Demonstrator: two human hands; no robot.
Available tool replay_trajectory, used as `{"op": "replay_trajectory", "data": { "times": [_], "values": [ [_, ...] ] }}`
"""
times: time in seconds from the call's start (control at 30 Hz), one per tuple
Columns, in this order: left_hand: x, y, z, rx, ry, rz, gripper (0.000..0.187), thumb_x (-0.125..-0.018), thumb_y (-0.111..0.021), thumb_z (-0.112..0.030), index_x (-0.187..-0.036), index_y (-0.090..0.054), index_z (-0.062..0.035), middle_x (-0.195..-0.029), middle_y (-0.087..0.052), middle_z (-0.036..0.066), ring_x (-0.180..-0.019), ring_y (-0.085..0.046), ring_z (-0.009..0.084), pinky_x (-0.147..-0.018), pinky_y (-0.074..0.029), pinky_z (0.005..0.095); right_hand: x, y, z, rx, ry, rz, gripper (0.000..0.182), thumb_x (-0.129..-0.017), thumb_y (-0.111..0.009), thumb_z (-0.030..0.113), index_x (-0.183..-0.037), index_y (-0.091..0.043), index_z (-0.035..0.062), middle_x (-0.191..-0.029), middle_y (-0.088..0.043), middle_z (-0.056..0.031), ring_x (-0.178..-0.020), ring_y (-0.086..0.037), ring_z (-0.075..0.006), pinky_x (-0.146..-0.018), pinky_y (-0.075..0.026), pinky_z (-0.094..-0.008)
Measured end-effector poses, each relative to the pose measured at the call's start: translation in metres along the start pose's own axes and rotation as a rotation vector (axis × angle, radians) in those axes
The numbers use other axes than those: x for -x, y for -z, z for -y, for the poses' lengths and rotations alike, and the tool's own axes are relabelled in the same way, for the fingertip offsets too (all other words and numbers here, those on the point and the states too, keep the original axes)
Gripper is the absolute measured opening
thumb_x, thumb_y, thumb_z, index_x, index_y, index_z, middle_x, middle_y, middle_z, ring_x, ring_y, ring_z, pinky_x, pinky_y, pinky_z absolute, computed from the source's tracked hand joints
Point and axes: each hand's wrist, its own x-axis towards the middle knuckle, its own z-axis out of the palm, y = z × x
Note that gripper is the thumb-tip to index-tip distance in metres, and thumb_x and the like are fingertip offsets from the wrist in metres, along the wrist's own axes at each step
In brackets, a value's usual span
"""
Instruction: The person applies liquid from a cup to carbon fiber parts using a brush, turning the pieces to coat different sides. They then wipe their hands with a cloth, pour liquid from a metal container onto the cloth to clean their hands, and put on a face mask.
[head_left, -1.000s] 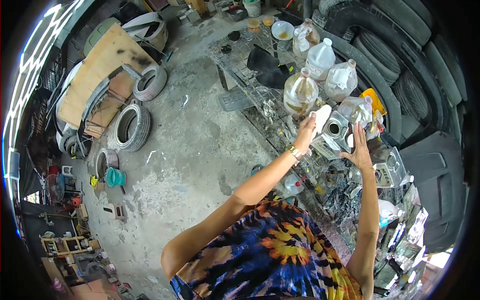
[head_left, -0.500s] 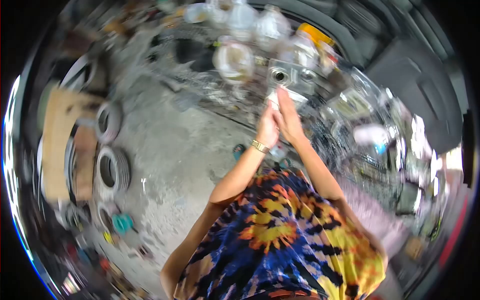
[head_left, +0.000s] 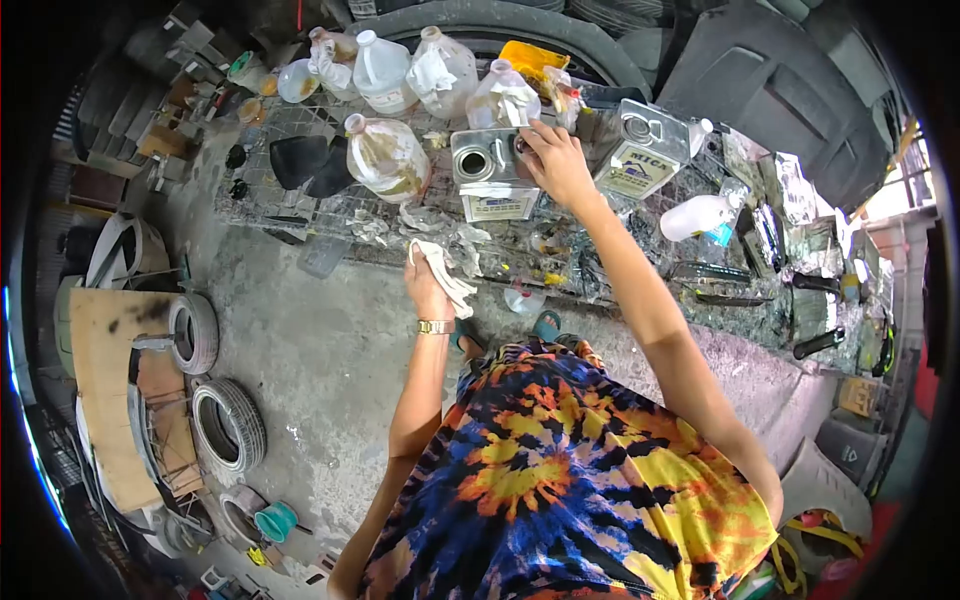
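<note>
A crumpled white rag (head_left: pixel 440 272) is in my left hand (head_left: pixel 427 296), which is closed around it just off the table's front edge. My right hand (head_left: pixel 562 168) reaches to the top of a rectangular metal can (head_left: pixel 497 190), its fingers curled over the handle area at the can's right side. What exactly sits under those fingertips is partly hidden. The can stands upright with its round spout uncovered. Left of it is a stained plastic jug (head_left: pixel 388 165). Right of my hand stands a second metal can (head_left: pixel 640 160) with a printed label.
Several cloudy plastic jugs (head_left: pixel 383 78) line the back of the cluttered worktable (head_left: pixel 335 215). A yellow container (head_left: pixel 533 60) is behind them. A white bottle (head_left: pixel 695 217) lies at the right. Tires (head_left: pixel 230 425) and a cardboard sheet (head_left: pixel 115 345) are on the left.
My hands were together at the front of the can and have separated. The left moved left and toward me with the rag; the right went up to the can's top. The view has shifted.
</note>
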Motion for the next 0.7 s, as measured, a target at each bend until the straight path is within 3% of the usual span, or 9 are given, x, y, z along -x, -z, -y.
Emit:
{"op": "replay_trajectory", "data": {
  "times": [0.07, 0.13, 0.23, 0.33, 0.4, 0.47, 0.53, 0.6, 0.7],
  "values": [
    [0.005, 0.001, 0.003, 0.017, 0.005, -0.078, 0.031, -0.094, -0.052, -0.038, -0.094, -0.056, -0.0073, -0.072, -0.053, 0.000, -0.057, -0.052, 0.0125, -0.047, -0.047, 0.0321, -0.008, -0.013, -0.017, 0.168, 0.070, 0.237, 0.030, -0.082, -0.059, 0.017, -0.111, -0.059, 0.0083, -0.114, -0.058, -0.0067, -0.105, -0.050, -0.0294, -0.084, -0.040, -0.0433],
    [0.011, 0.021, 0.003, 0.022, 0.205, 0.037, 0.030, -0.094, -0.053, -0.033, -0.096, -0.060, -0.0038, -0.081, -0.061, 0.003, -0.069, -0.059, 0.0154, -0.060, -0.052, 0.0320, -0.011, -0.014, -0.024, 0.175, 0.109, 0.166, 0.024, -0.082, -0.058, 0.018, -0.105, -0.059, 0.0093, -0.108, -0.060, -0.0058, -0.100, -0.052, -0.0297, -0.083, -0.039, -0.0436],
    [0.022, 0.041, 0.002, 0.054, 0.242, 0.256, 0.020, -0.091, -0.057, -0.016, -0.104, -0.061, -0.0014, -0.093, -0.066, 0.008, -0.079, -0.065, 0.0188, -0.070, -0.055, 0.0347, -0.020, -0.009, -0.012, -0.003, -0.151, 0.007, 0.014, -0.088, -0.053, 0.018, -0.097, -0.055, 0.0061, -0.091, -0.063, -0.0145, -0.089, -0.058, -0.0343, -0.078, -0.042, -0.0448],
    [0.031, 0.055, -0.001, 0.210, 0.388, 0.245, 0.022, -0.089, -0.063, -0.022, -0.093, -0.062, 0.0002, -0.081, -0.065, 0.007, -0.064, -0.063, 0.0157, -0.054, -0.054, 0.0329, -0.037, -0.010, 0.020, -0.358, -0.200, 0.083, 0.017, -0.092, -0.050, 0.018, -0.100, -0.054, 0.0040, -0.086, -0.062, -0.0210, -0.085, -0.058, -0.0410, -0.074, -0.044, -0.0471],
    [0.031, 0.053, 0.002, 0.136, 0.385, 0.166, 0.026, -0.088, -0.064, -0.027, -0.091, -0.062, -0.0005, -0.078, -0.064, 0.007, -0.061, -0.062, 0.0152, -0.051, -0.053, 0.0329, -0.044, -0.025, 0.030, -0.358, -0.022, 0.223, 0.019, -0.093, -0.048, 0.019, -0.101, -0.054, 0.0027, -0.088, -0.060, -0.0255, -0.087, -0.057, -0.0429, -0.074, -0.044, -0.0493],
    [0.037, 0.039, -0.007, 0.003, 0.395, 0.077, 0.033, -0.086, -0.066, -0.037, -0.085, -0.064, -0.0036, -0.073, -0.063, 0.004, -0.058, -0.061, 0.0134, -0.049, -0.053, 0.0318, -0.043, -0.045, 0.028, -0.149, -0.064, 0.427, 0.017, -0.085, -0.058, 0.013, -0.099, -0.058, 0.0039, -0.089, -0.062, -0.0234, -0.086, -0.059, -0.0407, -0.075, -0.045, -0.0480],
    [0.023, 0.052, 0.016, 0.024, 0.370, 0.131, 0.032, -0.085, -0.066, -0.036, -0.089, -0.065, -0.0044, -0.078, -0.065, 0.003, -0.065, -0.063, 0.0120, -0.059, -0.054, 0.0280, -0.040, -0.041, 0.028, 0.032, 0.156, 0.308, 0.045, -0.057, -0.075, 0.004, -0.100, -0.064, 0.0095, -0.093, -0.064, -0.0145, -0.087, -0.061, -0.0346, -0.078, -0.048, -0.0439],
    [0.020, 0.051, 0.021, 0.115, 0.336, 0.196, 0.035, -0.088, -0.063, -0.035, -0.099, -0.064, -0.0017, -0.089, -0.068, 0.007, -0.076, -0.066, 0.0154, -0.067, -0.055, 0.0300, -0.041, -0.033, 0.031, 0.229, 0.165, 0.277, 0.048, -0.051, -0.079, 0.008, -0.097, -0.065, 0.0112, -0.097, -0.063, -0.0097, -0.095, -0.059, -0.0267, -0.077, -0.044, -0.0405],
    [0.015, 0.050, 0.011, 0.236, 0.380, 0.294, 0.033, -0.089, -0.062, -0.030, -0.103, -0.062, -0.0003, -0.095, -0.068, 0.009, -0.082, -0.067, 0.0146, -0.070, -0.055, 0.0286, -0.034, -0.036, 0.024, 0.177, 0.229, 0.093, 0.019, -0.084, -0.055, 0.015, -0.099, -0.066, 0.0098, -0.096, -0.060, -0.0085, -0.092, -0.057, -0.0269, -0.077, -0.041, -0.0416]
  ]
}}
